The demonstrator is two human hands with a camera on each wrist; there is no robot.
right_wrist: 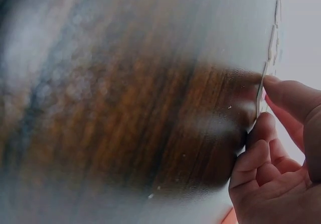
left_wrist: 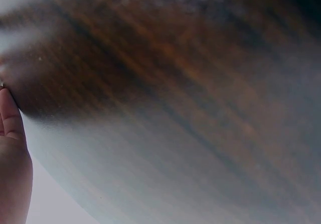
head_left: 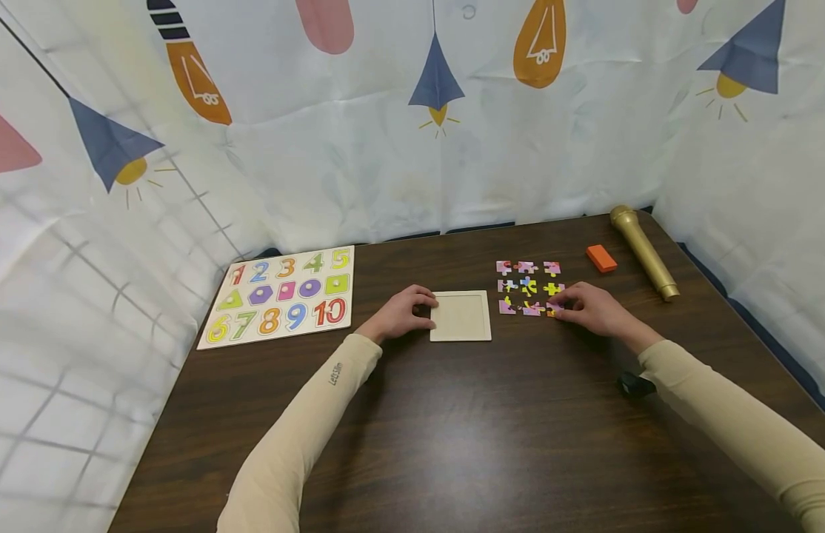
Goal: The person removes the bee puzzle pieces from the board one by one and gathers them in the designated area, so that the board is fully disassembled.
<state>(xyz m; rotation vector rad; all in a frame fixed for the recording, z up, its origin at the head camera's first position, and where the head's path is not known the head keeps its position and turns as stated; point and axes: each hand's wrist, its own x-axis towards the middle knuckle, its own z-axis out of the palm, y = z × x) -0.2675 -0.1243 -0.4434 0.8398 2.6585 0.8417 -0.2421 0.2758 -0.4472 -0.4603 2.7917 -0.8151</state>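
Note:
A square pale wooden puzzle tray [head_left: 462, 317] with a raised rim lies on the table, nothing in its recess. Fingers and thumb of my left hand [head_left: 401, 314] hold its left edge. To the right, several colourful jigsaw pieces [head_left: 529, 286] are spread in rows with gaps between them. My right hand [head_left: 595, 311] pinches the jigsaw piece [head_left: 554, 311] at the lower right of that group, partly covered by the fingertips. In the right wrist view the thumb and fingers of the right hand [right_wrist: 286, 153] meet at a thin piece edge. The left wrist view shows only part of the left hand [left_wrist: 12, 148].
A number and shape board [head_left: 279, 296] lies at the left on the dark wooden table [head_left: 439, 444]. An orange block [head_left: 601, 258] and a gold microphone [head_left: 644, 252] lie at the back right. A patterned curtain [head_left: 386, 163] hangs behind.

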